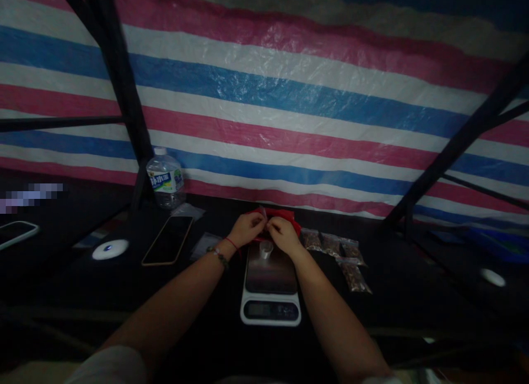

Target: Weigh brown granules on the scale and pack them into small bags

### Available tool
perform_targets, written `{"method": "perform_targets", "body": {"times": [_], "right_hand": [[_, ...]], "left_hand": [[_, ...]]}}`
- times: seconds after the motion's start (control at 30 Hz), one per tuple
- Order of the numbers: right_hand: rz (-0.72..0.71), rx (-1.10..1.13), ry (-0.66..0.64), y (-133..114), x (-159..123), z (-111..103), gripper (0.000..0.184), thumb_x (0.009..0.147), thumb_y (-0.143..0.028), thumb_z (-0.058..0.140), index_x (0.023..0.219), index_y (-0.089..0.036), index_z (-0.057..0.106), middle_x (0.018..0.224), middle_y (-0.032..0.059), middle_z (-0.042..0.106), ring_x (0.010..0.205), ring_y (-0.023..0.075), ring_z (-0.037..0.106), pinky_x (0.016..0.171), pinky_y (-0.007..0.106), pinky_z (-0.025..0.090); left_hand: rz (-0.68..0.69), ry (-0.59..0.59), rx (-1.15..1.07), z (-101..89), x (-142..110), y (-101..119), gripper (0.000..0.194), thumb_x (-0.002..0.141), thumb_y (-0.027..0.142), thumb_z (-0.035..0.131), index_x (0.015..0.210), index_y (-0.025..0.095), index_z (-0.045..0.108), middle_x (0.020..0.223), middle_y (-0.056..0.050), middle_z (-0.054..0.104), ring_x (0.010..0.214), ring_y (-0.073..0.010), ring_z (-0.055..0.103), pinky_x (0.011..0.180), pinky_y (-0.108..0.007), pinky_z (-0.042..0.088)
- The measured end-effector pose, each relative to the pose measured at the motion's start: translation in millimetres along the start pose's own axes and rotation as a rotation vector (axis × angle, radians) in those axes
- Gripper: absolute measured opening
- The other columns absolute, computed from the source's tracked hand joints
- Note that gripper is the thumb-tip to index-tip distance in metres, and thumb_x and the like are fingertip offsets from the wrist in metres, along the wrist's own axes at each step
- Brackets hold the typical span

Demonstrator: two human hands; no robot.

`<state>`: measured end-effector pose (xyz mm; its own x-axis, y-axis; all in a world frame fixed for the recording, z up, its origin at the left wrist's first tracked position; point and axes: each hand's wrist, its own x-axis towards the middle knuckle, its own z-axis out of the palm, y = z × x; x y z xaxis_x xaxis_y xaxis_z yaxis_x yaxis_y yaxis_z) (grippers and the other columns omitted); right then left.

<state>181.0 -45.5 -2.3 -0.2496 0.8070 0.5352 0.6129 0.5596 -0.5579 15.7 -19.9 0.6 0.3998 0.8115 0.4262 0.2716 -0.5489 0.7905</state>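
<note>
My left hand [249, 227] and my right hand [283, 234] are close together just beyond a white kitchen scale [270, 315], fingers pinched. Between the fingertips a pale sliver shows, seemingly the edge of a small clear plastic bag [263, 211]; most of it is hidden by the fingers. Behind both hands lies a crumpled red bag [287, 214], partly covered by them. A small clear cup [266, 249] sits on the dark plate of the scale, below my hands. To the right rest several small zip bags [331, 244] filled with brownish pieces.
On the left are flat clear bags [204, 245], a phone [169, 241], a white rounded object [110, 249] and a large plastic bottle [166, 180]. Dark metal posts [124, 92] stand before a striped plastic sheet [273, 97]. Another white object [493, 277] lies far right.
</note>
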Motion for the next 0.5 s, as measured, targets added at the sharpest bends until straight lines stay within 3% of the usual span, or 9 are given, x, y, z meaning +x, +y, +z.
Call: {"method": "perform_targets", "body": {"times": [0.17,0.27,0.4,0.5], "right_hand": [[0.096,-0.141,0.18,3.3,0.9,-4.2,0.016,0.076,-0.016,0.047,0.061,-0.019,0.05,0.062,-0.0009,0.05,0.062,0.0139,0.047,0.061,0.025,0.035],[0.039,-0.143,0.272,2.4,1.5,-5.4,0.011,0.072,-0.013,0.049,0.063,-0.019,0.05,0.069,0.0008,0.052,0.069,0.0158,0.049,0.067,0.027,0.04],[-0.133,-0.103,0.205,-0.8,1.3,-4.2,0.02,0.074,-0.007,0.047,0.081,-0.018,0.062,0.098,0.0081,0.058,0.095,0.0185,0.054,0.084,0.031,0.045],[-0.139,-0.133,0.113,-0.6,0.7,-3.0,0.027,0.08,-0.009,0.046,0.096,-0.018,0.067,0.108,0.0096,0.06,0.103,0.0185,0.055,0.09,0.032,0.045]], "left_hand": [[0.036,0.032,0.13,2.1,-1.7,1.5,0.016,0.08,0.024,0.053,0.077,0.015,0.066,0.067,-0.001,0.067,0.061,-0.0119,0.062,0.057,-0.02,0.045],[0.057,0.052,0.2,3.0,-2.1,4.2,0.016,0.079,0.025,0.054,0.076,0.015,0.066,0.067,0.0,0.066,0.059,-0.0109,0.059,0.056,-0.02,0.042],[0.04,0.068,0.275,2.3,-1.6,5.2,0.018,0.081,0.028,0.054,0.072,0.016,0.064,0.066,0.0,0.065,0.059,-0.0111,0.058,0.056,-0.021,0.041],[0.089,0.054,0.332,1.6,-2.4,5.2,0.018,0.082,0.027,0.052,0.073,0.016,0.063,0.065,-0.001,0.064,0.059,-0.0116,0.058,0.057,-0.022,0.04]]}}
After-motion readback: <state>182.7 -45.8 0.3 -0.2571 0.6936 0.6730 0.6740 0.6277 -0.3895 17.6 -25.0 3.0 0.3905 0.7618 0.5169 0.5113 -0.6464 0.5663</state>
